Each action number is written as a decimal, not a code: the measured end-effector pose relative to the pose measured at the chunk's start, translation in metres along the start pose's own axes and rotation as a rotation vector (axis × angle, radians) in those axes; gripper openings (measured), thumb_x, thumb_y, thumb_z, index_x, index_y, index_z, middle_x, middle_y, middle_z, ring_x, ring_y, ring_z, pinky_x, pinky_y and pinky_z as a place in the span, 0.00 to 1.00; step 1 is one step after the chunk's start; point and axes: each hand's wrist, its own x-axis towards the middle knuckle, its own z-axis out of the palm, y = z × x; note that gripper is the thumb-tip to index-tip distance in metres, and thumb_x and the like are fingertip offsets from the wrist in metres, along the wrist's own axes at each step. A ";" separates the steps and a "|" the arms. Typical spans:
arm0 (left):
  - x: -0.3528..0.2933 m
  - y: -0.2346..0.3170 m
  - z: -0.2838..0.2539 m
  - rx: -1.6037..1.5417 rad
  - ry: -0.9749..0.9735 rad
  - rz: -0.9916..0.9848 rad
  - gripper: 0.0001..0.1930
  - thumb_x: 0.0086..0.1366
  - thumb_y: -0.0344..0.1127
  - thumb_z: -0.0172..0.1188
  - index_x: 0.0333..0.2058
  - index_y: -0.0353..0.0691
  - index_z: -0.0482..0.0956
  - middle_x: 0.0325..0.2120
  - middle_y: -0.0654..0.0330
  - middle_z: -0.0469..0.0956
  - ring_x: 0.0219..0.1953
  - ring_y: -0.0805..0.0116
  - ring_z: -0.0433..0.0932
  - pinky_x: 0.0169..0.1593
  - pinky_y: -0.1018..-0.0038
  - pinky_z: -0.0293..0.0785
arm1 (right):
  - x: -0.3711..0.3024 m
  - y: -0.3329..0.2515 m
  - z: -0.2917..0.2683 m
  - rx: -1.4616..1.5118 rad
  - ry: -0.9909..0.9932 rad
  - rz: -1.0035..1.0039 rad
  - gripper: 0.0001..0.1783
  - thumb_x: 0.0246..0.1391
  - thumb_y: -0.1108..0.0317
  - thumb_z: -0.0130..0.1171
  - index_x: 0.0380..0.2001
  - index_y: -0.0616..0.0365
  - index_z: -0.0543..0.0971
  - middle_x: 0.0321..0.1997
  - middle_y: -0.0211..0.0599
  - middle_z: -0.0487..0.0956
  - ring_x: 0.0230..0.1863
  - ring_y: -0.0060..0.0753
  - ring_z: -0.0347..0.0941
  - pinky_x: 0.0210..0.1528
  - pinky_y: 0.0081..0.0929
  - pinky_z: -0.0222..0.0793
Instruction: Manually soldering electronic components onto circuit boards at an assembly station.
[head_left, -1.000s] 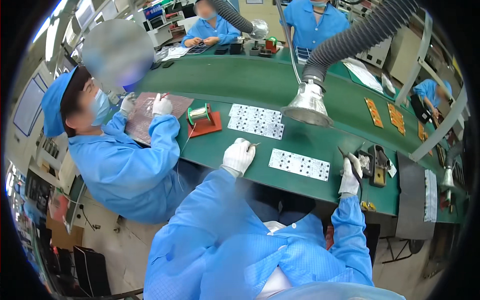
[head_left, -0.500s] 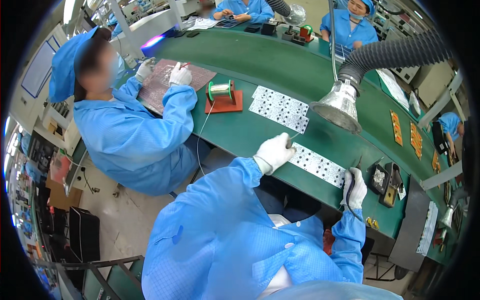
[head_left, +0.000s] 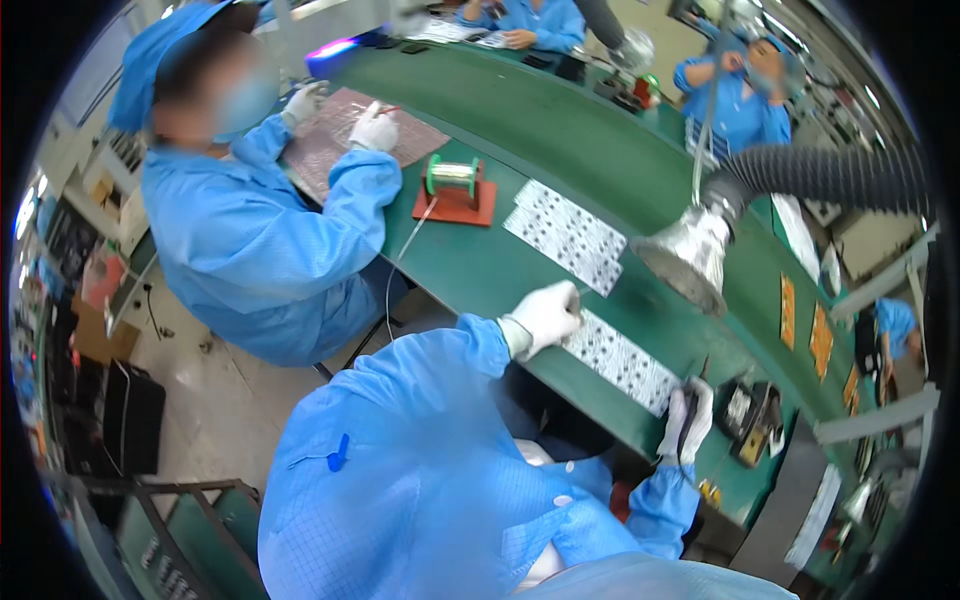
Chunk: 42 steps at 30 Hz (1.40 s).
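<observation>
Green workbench (head_left: 600,150) curves through a busy workshop, with other blue-coated workers seated along it. Gloved fingers of the left hand (head_left: 545,315) curl shut around what looks like thin wire, its tip touching the near white circuit strip (head_left: 620,360) lying at the bench edge. The right hand (head_left: 688,420) grips a dark soldering iron, tip up, just off the strip's right end. Soldering seems paused between joints; next, the iron must come down to meet the wire. Beyond sit a second strip (head_left: 565,235), a wire spool (head_left: 453,178) and a fume hood (head_left: 690,258).
</observation>
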 end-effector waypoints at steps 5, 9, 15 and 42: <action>0.005 -0.019 0.020 0.218 0.147 0.202 0.10 0.56 0.37 0.59 0.34 0.40 0.75 0.33 0.46 0.79 0.40 0.44 0.78 0.45 0.57 0.74 | -0.006 0.004 0.002 -0.083 -0.007 0.100 0.11 0.56 0.79 0.60 0.44 0.60 0.77 0.31 0.33 0.80 0.30 0.21 0.74 0.35 0.20 0.73; -0.007 -0.001 0.008 0.253 0.142 0.057 0.14 0.59 0.43 0.61 0.36 0.38 0.74 0.34 0.46 0.80 0.40 0.44 0.79 0.45 0.58 0.74 | 0.000 -0.024 0.002 -0.139 -0.014 -0.053 0.11 0.54 0.76 0.62 0.42 0.59 0.78 0.31 0.34 0.80 0.31 0.25 0.76 0.36 0.24 0.74; 0.012 0.023 -0.067 -0.026 0.303 -0.044 0.27 0.60 0.57 0.61 0.39 0.35 0.75 0.33 0.47 0.78 0.33 0.56 0.78 0.40 0.66 0.74 | 0.004 -0.035 -0.001 -0.290 -0.028 -0.064 0.11 0.52 0.74 0.63 0.40 0.58 0.79 0.33 0.41 0.82 0.35 0.33 0.81 0.41 0.28 0.76; -0.013 -0.022 -0.020 0.585 0.227 0.365 0.17 0.66 0.49 0.51 0.29 0.42 0.80 0.31 0.53 0.78 0.35 0.51 0.81 0.40 0.59 0.78 | -0.003 -0.025 -0.009 -0.432 -0.030 -0.030 0.12 0.63 0.67 0.55 0.48 0.60 0.76 0.41 0.44 0.82 0.40 0.38 0.79 0.46 0.33 0.75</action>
